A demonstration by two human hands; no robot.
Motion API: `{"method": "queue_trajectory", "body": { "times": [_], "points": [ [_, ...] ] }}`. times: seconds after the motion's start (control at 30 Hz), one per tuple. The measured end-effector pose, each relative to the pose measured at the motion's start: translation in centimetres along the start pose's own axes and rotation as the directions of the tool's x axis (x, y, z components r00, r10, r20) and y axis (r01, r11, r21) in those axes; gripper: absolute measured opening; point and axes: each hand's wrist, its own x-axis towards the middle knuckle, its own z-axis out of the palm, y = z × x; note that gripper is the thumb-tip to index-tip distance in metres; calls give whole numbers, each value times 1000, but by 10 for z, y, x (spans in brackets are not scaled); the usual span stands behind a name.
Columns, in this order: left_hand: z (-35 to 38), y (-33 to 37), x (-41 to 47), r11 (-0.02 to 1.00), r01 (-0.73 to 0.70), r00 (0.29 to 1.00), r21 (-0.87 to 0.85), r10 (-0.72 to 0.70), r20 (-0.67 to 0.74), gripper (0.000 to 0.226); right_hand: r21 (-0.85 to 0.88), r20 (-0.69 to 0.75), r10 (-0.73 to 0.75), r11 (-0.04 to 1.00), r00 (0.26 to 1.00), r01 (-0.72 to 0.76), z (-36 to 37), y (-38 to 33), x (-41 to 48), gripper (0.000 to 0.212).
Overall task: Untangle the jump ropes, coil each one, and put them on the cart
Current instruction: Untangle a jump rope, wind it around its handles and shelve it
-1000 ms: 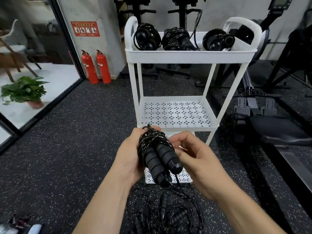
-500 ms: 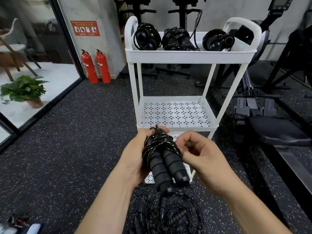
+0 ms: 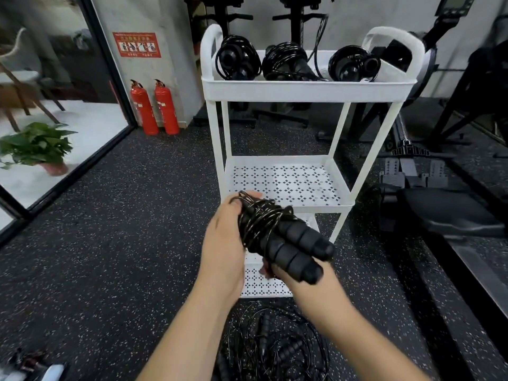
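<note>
- Holding one coiled jump rope near the white cart, in front of its middle shelf: left hand gripped the wraps; right hand lay beneath both handles, grip hidden.
- Risk: wraps, seemingly untied, could spring loose during transfer.
- Count: three coiled ropes on the far top shelf; one tangled pile on the near floor, rope number unclear; two fire extinguishers, far left.

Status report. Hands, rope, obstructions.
Left hand grips black coiled jump rope; right hand beneath its handles, grip hidden. Top tray of white cart holds three coils. Tangled black ropes on floor.
</note>
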Motion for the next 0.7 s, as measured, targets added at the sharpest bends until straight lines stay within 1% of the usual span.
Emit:
{"method": "queue_trajectory", "body": {
  "times": [0.03, 0.1, 0.13, 0.2, 0.27, 0.3, 0.37, 0.43, 0.47, 0.53, 0.57, 0.6, 0.63, 0.7],
  "points": [
    [-1, 2, 3, 998, -49, 998, 41, 51, -47, 41, -41, 4, 25, 999, 1000, -25, 4, 3, -3, 38],
    [-1, 1, 5, 987, -123, 985, 103, 134, -108, 42, -105, -33, 12, 994, 999, -15, 12, 9, -6, 46],
    [0, 0, 3, 980, -151, 975, 127, 169, -142, 40, -179, -59, -12, 984, 998, 1, 14, 18, -7, 44],
    [0, -3, -1, 960, -197, 937, 200, 244, -249, 36, -278, -172, -90, 960, 981, 39, 15, 25, -11, 31],
    [-1, -5, -4, 946, -200, 884, 257, 287, -370, 32, -261, -255, -206, 955, 945, 137, 15, 21, -19, 18],
    [-3, -6, -5, 948, -188, 864, 256, 284, -417, 32, -239, -272, -239, 955, 932, 175, 18, 17, -23, 19],
    [-3, -6, -6, 955, -174, 842, 239, 270, -468, 32, -141, -304, -240, 969, 922, 205, 20, 11, -28, 21],
    [-3, -7, -5, 959, -158, 830, 234, 258, -495, 33, 10, -313, -159, 985, 936, 170, 18, 4, -29, 24],
    [-4, -7, -4, 962, -150, 821, 228, 250, -513, 33, 115, -306, -89, 985, 948, 130, 15, -2, -26, 27],
    [-8, -6, 1, 966, -138, 804, 217, 237, -546, 33, 346, -294, 44, 936, 955, 64, 6, -12, -20, 26],
    [-10, -6, 4, 965, -136, 797, 224, 241, -554, 33, 418, -295, 73, 906, 953, 60, 1, -15, -18, 25],
    [-11, -6, 5, 961, -135, 796, 240, 249, -551, 33, 422, -293, 64, 904, 954, 69, -4, -16, -18, 26],
    [-11, -5, 5, 956, -133, 797, 260, 259, -546, 32, 379, -278, 37, 922, 960, 75, -5, -17, -18, 29],
    [-9, -3, 4, 954, -125, 791, 272, 262, -553, 33, 267, -194, -8, 962, 981, 61, 0, -16, -22, 36]
  ]
}}
